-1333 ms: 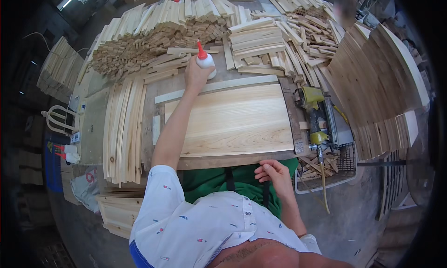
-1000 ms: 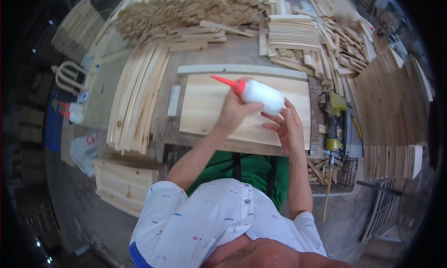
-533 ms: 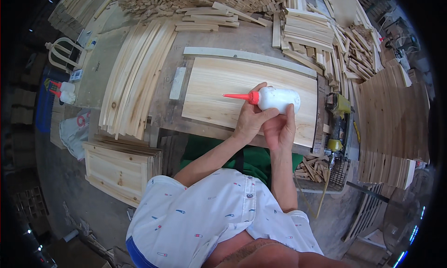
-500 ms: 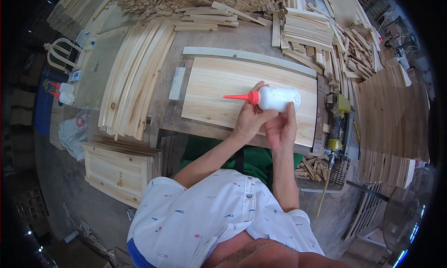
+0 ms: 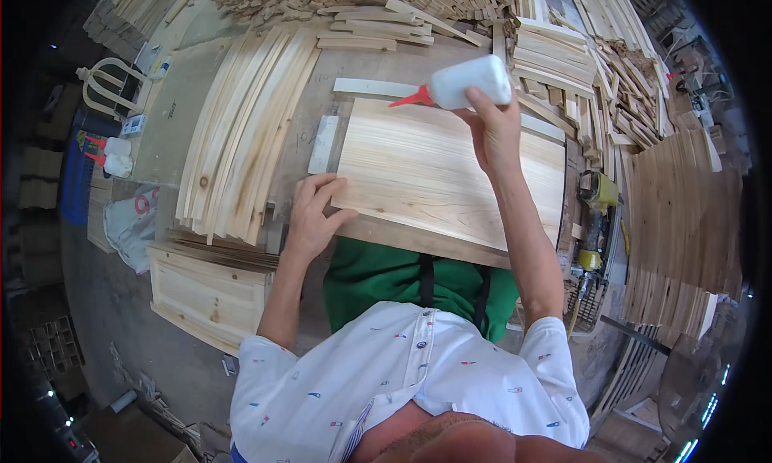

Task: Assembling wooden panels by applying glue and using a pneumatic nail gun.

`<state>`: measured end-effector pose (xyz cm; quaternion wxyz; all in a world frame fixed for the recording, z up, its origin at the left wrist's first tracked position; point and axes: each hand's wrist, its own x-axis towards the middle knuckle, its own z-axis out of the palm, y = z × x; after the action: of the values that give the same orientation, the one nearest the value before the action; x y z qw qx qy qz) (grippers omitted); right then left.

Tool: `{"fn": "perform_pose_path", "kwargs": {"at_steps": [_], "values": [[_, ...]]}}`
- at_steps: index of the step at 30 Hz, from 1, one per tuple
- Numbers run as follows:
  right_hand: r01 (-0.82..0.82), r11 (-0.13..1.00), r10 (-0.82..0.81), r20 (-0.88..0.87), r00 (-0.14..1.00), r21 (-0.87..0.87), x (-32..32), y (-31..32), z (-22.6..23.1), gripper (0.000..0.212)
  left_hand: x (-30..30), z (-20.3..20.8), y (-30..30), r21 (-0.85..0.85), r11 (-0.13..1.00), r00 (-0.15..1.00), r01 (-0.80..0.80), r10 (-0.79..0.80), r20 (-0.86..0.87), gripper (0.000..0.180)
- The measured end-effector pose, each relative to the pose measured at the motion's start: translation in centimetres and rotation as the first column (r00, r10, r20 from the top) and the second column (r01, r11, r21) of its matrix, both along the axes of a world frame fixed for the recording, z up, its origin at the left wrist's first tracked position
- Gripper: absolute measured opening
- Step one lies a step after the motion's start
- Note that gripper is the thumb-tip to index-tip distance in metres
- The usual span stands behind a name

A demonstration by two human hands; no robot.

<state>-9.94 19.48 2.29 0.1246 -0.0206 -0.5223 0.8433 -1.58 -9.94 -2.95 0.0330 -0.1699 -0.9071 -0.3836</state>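
My right hand (image 5: 496, 137) is closed round a white squeeze bottle (image 5: 470, 82) with a red pointed nozzle, probably a glue bottle. The bottle is held over the far part of a pale wooden panel (image 5: 450, 173), its nozzle tilted down to the left. At the panel's near left corner rests my left hand (image 5: 315, 214), fingers apart and holding nothing. The panel lies on the workbench in front of me, with a light wooden strip (image 5: 378, 87) along its far edge and a short pale block (image 5: 324, 144) beside its left end.
Long boards (image 5: 241, 133) lie stacked at the left, above framed panels (image 5: 211, 294). Loose wood pieces (image 5: 354, 0) are heaped at the back. A yellow-green nail gun (image 5: 597, 191) lies right of the panel, beside tall board stacks (image 5: 671, 222). Another red-tipped bottle (image 5: 118, 157) stands far left.
My left hand has let go of the bottle and moved left to the panel's corner. My right hand has carried the bottle farther away over the panel, nozzle now dipping.
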Motion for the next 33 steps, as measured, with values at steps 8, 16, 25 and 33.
{"fn": "perform_pose_path", "kwargs": {"at_steps": [8,16,25,33], "values": [[-0.020,0.988,0.018,0.016,1.000,0.152,-4.7,-2.8,-2.0,0.065,-0.2,-0.6,0.1,0.020,0.999,0.997,-0.038,0.039,-0.061,0.051],[-0.041,0.993,0.040,0.017,0.999,0.109,-5.5,-4.2,-2.7,0.065,-0.3,-0.9,-0.2,0.014,1.000,0.996,-0.019,0.020,-0.092,0.052],[-0.037,0.990,0.037,0.003,0.999,0.139,-5.8,-4.8,-3.0,0.064,-0.3,-0.8,0.0,0.007,1.000,0.996,-0.014,0.015,-0.093,0.053],[0.022,0.975,-0.027,0.017,1.000,0.222,-4.3,-2.4,-2.4,0.061,-0.3,-0.8,0.2,-0.001,1.000,0.992,-0.017,0.017,-0.122,0.052]]}}
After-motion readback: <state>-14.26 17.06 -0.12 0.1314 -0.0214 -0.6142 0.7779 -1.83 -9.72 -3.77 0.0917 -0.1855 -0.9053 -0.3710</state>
